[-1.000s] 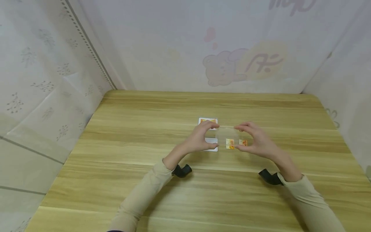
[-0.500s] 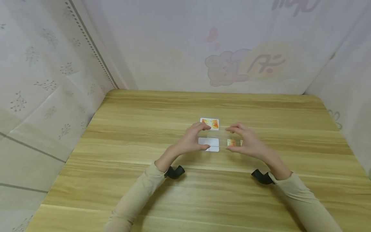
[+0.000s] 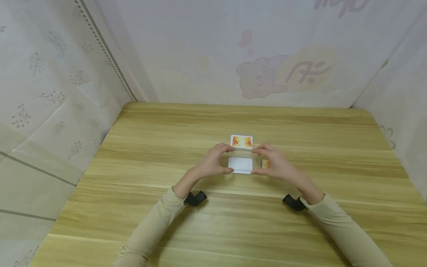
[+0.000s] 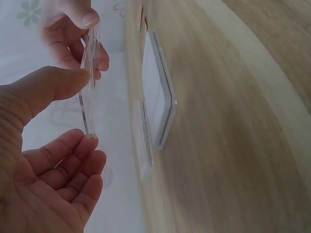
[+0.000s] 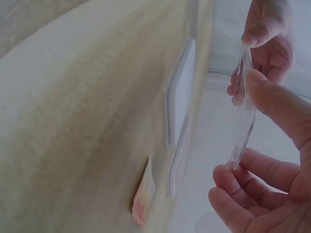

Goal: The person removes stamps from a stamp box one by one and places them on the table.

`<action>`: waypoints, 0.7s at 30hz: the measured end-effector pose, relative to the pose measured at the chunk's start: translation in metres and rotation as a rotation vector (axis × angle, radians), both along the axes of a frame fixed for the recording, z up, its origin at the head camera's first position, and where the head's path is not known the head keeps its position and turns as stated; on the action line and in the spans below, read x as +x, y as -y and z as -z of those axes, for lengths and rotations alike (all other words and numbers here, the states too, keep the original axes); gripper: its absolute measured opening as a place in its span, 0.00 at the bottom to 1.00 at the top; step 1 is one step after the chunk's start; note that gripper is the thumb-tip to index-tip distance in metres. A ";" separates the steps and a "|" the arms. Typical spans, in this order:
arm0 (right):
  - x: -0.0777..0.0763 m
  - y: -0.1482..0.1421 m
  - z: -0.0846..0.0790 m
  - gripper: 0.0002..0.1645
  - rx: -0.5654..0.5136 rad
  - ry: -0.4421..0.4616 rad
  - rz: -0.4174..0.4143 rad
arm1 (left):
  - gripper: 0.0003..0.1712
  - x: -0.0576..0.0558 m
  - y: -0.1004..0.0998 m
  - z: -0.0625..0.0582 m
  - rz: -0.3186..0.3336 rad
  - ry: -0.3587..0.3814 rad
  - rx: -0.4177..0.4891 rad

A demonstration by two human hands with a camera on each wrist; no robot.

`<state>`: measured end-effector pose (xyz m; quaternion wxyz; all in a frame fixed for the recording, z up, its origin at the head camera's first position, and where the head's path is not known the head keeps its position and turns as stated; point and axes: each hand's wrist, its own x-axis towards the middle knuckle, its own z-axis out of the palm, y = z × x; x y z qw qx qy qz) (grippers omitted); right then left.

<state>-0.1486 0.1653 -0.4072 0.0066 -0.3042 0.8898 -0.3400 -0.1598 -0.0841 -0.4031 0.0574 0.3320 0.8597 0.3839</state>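
A clear plastic cover (image 4: 88, 92) is held level above the table between my hands. My left hand (image 3: 213, 162) pinches its left end, thumb on the near edge and fingertips on the far edge. At the other end my right hand (image 3: 277, 163) pinches it the same way. Below the cover lies a clear-edged case with a white face (image 3: 240, 164), apart from it. Behind that sits a similar case with an orange-and-yellow print (image 3: 241, 141). A small orange-printed piece (image 3: 265, 164) shows beside my right thumb; the right hand hides what lies under it.
All this rests on a wood-grain table (image 3: 160, 159). Pale printed curtains (image 3: 200, 55) hang behind and along both sides. A black curved mount (image 3: 196, 198) sits at my left wrist, another black mount (image 3: 294, 203) at my right.
Both hands have moved left with the clear cover, from partly over the orange-printed pieces to above the white-faced case. The printed case behind has come into fuller view.
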 end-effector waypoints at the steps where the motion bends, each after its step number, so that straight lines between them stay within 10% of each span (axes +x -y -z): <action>1: 0.000 0.001 0.001 0.37 0.007 -0.003 -0.001 | 0.34 0.000 0.000 0.001 -0.001 0.003 -0.010; 21: -0.004 0.017 0.016 0.38 0.086 0.021 -0.012 | 0.33 -0.003 0.001 0.010 -0.004 0.045 -0.154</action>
